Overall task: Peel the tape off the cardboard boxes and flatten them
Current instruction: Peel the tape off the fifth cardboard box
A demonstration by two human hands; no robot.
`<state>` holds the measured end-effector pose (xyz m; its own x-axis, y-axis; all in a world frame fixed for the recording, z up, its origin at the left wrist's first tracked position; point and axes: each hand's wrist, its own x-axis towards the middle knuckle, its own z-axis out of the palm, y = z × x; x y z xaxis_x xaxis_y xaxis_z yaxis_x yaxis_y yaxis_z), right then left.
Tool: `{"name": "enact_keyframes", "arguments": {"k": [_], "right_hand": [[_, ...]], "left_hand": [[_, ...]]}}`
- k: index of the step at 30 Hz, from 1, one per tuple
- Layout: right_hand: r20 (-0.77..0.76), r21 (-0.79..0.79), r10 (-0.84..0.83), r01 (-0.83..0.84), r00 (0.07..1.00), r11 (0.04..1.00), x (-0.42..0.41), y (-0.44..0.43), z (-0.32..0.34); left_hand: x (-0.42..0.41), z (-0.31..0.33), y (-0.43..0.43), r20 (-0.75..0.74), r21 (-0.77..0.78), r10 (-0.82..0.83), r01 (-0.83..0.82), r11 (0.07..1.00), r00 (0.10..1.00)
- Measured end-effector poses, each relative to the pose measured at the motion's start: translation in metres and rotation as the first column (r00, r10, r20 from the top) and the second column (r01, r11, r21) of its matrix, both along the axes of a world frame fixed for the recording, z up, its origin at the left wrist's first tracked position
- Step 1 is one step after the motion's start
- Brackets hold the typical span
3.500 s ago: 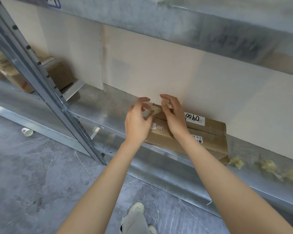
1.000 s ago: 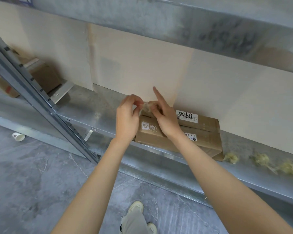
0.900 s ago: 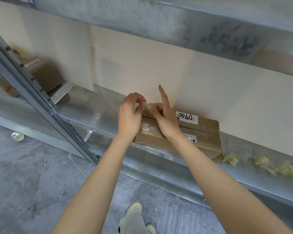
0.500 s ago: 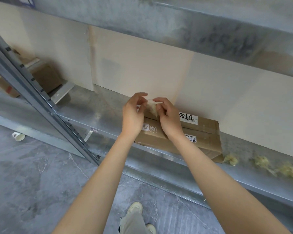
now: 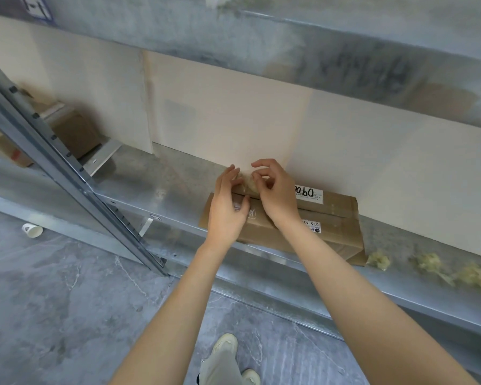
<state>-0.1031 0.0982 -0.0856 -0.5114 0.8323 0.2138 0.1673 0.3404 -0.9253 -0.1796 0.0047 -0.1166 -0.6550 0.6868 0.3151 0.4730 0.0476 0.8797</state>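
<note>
Pinching tape wad [image 5: 247,184], right hand [image 5: 278,196], over box [image 5: 332,230] far edge

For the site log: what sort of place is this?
Probably a warehouse or stockroom: a galvanised grey metal rack shelf, a flat brown labelled cardboard box lying on it, and a grey stone-look floor below.

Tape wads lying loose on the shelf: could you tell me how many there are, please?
3, all right of the cardboard box: the first wad beside its corner, the second wad farther right, the third wad near the picture's edge. More may lie out of view.
</note>
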Motion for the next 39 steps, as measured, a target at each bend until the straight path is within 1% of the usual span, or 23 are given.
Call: {"name": "enact_keyframes", "arguments": {"k": [3,5,7,10,16,19,22,25,28,30,32,34,36,37,39], "right_hand": [[0.045,-0.035,0.046,-0.044,0.998,0.998,0.0,0.0,0.001],[0.124,-0.035,0.086,-0.082,0.989,0.996,0.0,0.001,0.0],[0.203,0.003,0.106,-0.109,0.973,0.994,0.0,0.002,-0.002],[0.331,0.132,0.072,-0.122,0.941,0.984,0.006,0.003,-0.003],[0.361,0.166,0.094,-0.163,0.928,0.972,0.017,0.004,-0.002],[0.394,0.213,0.024,-0.116,0.919,0.97,0.022,0.005,-0.001],[0.386,0.213,-0.028,-0.059,0.922,0.975,0.037,0.012,-0.002],[0.391,0.245,-0.092,-0.007,0.916,0.969,0.057,0.02,0.001],[0.43,0.272,-0.175,0.057,0.886,0.961,0.09,0.034,0.006],[0.427,0.303,-0.248,0.121,0.87,0.945,0.115,0.044,0.008],[0.432,0.318,-0.276,0.141,0.859,0.937,0.128,0.047,0.008],[0.466,0.359,-0.331,0.166,0.821,0.918,0.128,0.047,0.006],[0.487,0.404,-0.423,0.232,0.764,0.885,0.128,0.046,0.003],[0.504,0.4,-0.447,0.259,0.739,0.879,0.13,0.046,0.003],[0.564,0.376,-0.444,0.262,0.696,0.889,0.136,0.043,0.0]], "left_hand": [[0.001,-0.002,-0.001,0.041,-0.024,0.034,-0.033,0.999,0.999],[0.002,-0.002,-0.001,0.063,-0.039,0.059,-0.056,0.998,0.996],[0.003,-0.001,-0.001,0.083,-0.043,0.072,-0.069,0.997,0.994],[0.004,0.0,-0.002,0.046,-0.057,0.088,-0.086,0.995,0.995],[0.004,-0.003,-0.002,-0.058,-0.064,0.105,-0.109,0.992,0.993],[0.0,-0.006,-0.002,-0.072,-0.069,0.092,-0.097,0.993,0.993],[-0.002,-0.007,-0.001,-0.101,-0.05,0.07,-0.075,0.996,0.992],[-0.002,-0.007,-0.001,-0.146,-0.044,0.053,-0.06,0.997,0.988],[-0.003,-0.008,-0.001,-0.154,-0.052,0.047,-0.055,0.997,0.987],[-0.002,-0.01,-0.001,-0.157,-0.055,0.044,-0.054,0.997,0.987],[-0.002,-0.01,0.0,-0.157,-0.059,0.058,-0.068,0.996,0.986],[0.0,-0.01,0.001,-0.154,-0.063,0.067,-0.078,0.995,0.986],[0.001,-0.009,0.0,-0.156,-0.068,0.062,-0.073,0.995,0.986],[0.001,-0.008,0.0,-0.161,-0.071,0.061,-0.073,0.995,0.985],[0.001,-0.007,-0.001,-0.169,-0.072,0.061,-0.074,0.995,0.984]]}}
